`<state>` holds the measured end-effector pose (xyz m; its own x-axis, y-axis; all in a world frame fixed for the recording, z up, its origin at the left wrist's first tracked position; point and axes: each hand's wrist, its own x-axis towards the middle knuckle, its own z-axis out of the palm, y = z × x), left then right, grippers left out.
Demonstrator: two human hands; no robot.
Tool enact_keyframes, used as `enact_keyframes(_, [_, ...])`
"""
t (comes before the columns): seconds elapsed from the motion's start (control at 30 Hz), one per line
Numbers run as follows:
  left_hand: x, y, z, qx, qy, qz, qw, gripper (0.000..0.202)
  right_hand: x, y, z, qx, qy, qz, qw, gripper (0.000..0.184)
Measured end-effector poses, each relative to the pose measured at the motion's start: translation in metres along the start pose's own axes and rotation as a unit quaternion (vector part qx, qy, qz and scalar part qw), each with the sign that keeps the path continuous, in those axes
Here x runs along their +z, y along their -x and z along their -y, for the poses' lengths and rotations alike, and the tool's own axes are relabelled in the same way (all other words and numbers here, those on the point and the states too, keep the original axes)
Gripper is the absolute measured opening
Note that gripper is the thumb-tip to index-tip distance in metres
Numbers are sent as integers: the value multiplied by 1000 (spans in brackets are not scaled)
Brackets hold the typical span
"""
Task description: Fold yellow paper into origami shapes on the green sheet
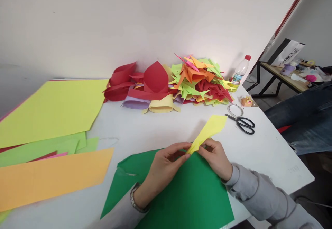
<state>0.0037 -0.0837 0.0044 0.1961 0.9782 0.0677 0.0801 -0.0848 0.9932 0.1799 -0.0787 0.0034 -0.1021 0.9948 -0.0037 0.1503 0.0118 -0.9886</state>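
Note:
A narrow piece of yellow paper (pixel 210 128) is held up at a slant between my two hands, its wide end pointing up and to the right. My left hand (pixel 166 165) pinches its lower, narrow end between thumb and fingers. On the other side, my right hand (pixel 215 155) grips the paper's lower right edge, fingers bent. Both hands are just above a large green sheet (pixel 192 198) that lies on the white table. The fold at the pinched end is partly hidden by my fingers.
Folded paper pieces (pixel 199 80) and red paper shapes (pixel 155 78) are heaped along the wall. Black scissors (pixel 242 122), a tape roll (pixel 235 110), a wrapped snack (pixel 247 101) and a bottle (pixel 240 70) stand or lie right. Yellow (pixel 59 111) and orange sheets (pixel 57 177) lie left.

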Motion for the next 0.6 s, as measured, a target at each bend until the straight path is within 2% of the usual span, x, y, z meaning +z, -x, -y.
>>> enact_keyframes(0.07, [1,2,2,122,-65,-10,990,18,1,0,2,10,-46,13,999,18])
enact_keyframes(0.17, [1,3,6,318,-162,-28,934,29,-1,2,2,3,-87,22,996,29])
enact_keyframes(0.2, [1,4,7,362,-187,-28,913,35,-4,2,2,-2,-86,22,996,31])
enact_keyframes(0.27, [1,5,8,410,-223,-17,884,44,-9,3,0,-8,-83,48,995,30])
enact_keyframes(0.37, [1,8,4,420,-226,-4,879,45,-15,2,-2,-21,-95,126,987,32])
enact_keyframes(0.47, [0,10,-4,394,-185,-22,900,40,-15,0,-4,-36,-98,192,976,38])
enact_keyframes(0.6, [-4,12,-9,289,-128,-79,945,34,-18,1,-13,-22,-40,169,985,46])
